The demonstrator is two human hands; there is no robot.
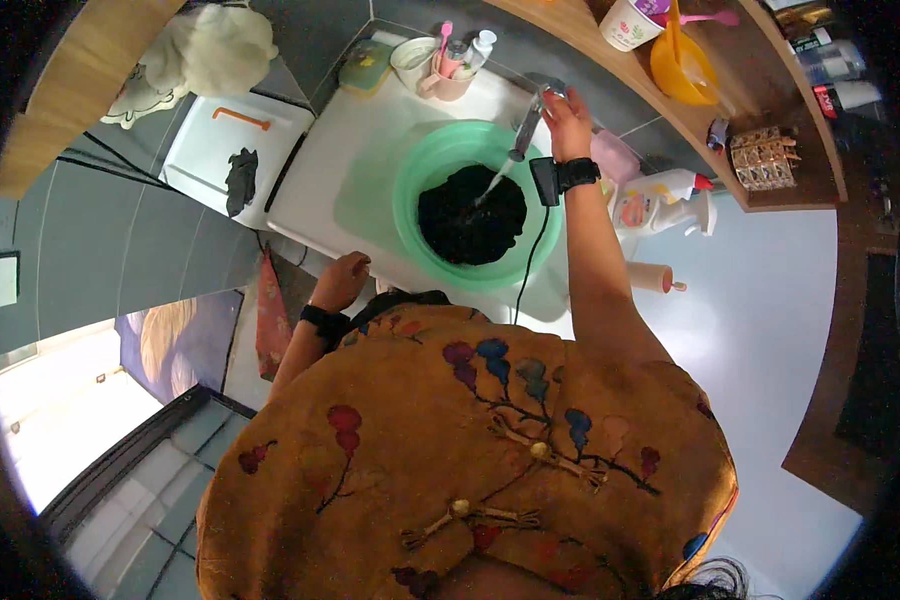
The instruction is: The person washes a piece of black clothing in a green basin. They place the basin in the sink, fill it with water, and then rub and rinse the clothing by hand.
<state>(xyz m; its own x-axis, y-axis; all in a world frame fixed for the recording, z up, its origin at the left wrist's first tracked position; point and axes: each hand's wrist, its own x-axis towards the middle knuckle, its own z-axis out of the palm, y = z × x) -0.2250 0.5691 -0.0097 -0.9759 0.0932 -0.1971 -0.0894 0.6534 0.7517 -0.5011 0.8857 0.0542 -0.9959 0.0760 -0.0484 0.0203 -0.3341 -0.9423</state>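
"What do I watch for first, working outward?"

"The left hand (340, 283), left of centre: I see it loosely curled by the front edge of the white surface (305, 205), nothing visible in it. So no hand steadies the basin, and a heavy, uneven load could shift it."

"And that cable (533, 258)?"

"It hangs from the right wristband (577, 174) across the basin's lower-right rim in my view. I can't tell whether it touches. If it does, it could snag or get wet."

"Where's the dark cloth (472, 215)?"

"Upper centre, bunched inside the green basin (410, 235), under the water stream (490, 187). Leave that running and the basin could overflow; folds could throw splashes."

"The right hand (568, 128)?"

"Fingers at the tap (526, 130), top centre. I can't tell how firmly they grip. Wet fingers could slip, or knock the spout off line, sending water over the rim."
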